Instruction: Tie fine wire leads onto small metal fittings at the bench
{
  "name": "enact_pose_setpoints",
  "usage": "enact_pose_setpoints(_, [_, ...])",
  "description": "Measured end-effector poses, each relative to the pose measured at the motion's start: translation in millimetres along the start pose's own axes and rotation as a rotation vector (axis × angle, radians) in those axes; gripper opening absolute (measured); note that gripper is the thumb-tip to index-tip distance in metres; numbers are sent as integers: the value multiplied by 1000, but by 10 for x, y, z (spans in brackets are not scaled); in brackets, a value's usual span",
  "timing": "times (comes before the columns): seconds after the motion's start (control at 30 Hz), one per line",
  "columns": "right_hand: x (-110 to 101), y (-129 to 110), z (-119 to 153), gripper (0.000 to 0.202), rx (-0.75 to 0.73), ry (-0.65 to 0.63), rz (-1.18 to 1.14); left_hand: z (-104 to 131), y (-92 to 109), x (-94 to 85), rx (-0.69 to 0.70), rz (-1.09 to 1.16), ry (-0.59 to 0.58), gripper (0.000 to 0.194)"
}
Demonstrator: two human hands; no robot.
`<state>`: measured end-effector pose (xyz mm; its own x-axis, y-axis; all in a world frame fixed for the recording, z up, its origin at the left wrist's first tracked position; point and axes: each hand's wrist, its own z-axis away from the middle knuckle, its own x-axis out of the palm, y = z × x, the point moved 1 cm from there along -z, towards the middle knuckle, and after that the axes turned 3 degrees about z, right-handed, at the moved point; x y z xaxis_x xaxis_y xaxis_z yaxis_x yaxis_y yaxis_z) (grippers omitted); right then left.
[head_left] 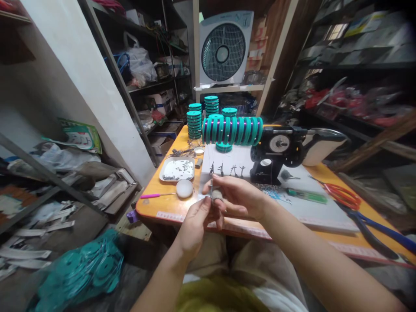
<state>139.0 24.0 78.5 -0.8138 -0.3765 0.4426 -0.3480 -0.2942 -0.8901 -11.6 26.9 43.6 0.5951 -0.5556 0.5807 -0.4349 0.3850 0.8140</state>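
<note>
My left hand [194,225] and my right hand [238,196] meet over the near edge of the orange table [156,207]. Together they pinch a small grey metal piece [215,194]; a thin pin sticks up from it. What the piece is exactly is too small to tell. Just behind the hands stands a black winding machine [276,151] with a row of teal spools [232,130] on its shaft. A white sheet [227,162] with several small dark clips lies under the shaft.
Stacks of teal spools [195,123] stand at the table's far side. A metal tray of small parts [177,169], a white round pad [184,188], a pink-handled tool [152,195], a green screwdriver [307,196], red scissors [342,195] and blue-handled pliers [383,232] lie about. A bag of teal discs [87,268] sits on the floor left.
</note>
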Motion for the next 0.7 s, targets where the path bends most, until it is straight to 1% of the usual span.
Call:
enact_pose_setpoints(0.07, [28,69,-21,34,-10,2,-58,45,-23,19,-6,32,1,37])
enact_pose_setpoints(0.17, [101,164,-70,38,-21,30,-84,157,-45,52,-29,111,7,40])
enact_pose_setpoints(0.3, [171,219,-80,37,-41,103,-129,382,-129,36,-143,236,18,42])
enact_pose_setpoints(0.43, [140,211,-23,36,-45,169,-164,644,-323,-52,-295,285,29,45])
enact_pose_setpoints(0.5, [114,202,5,36,-42,189,-173,758,-402,-88,-340,311,49,46])
enact_pose_setpoints(0.6, [97,192,34,35,-38,209,-176,878,-443,-108,-366,352,60,45])
enact_pose_setpoints(0.7, [103,184,51,34,-40,226,-166,948,-436,-101,-400,394,33,47])
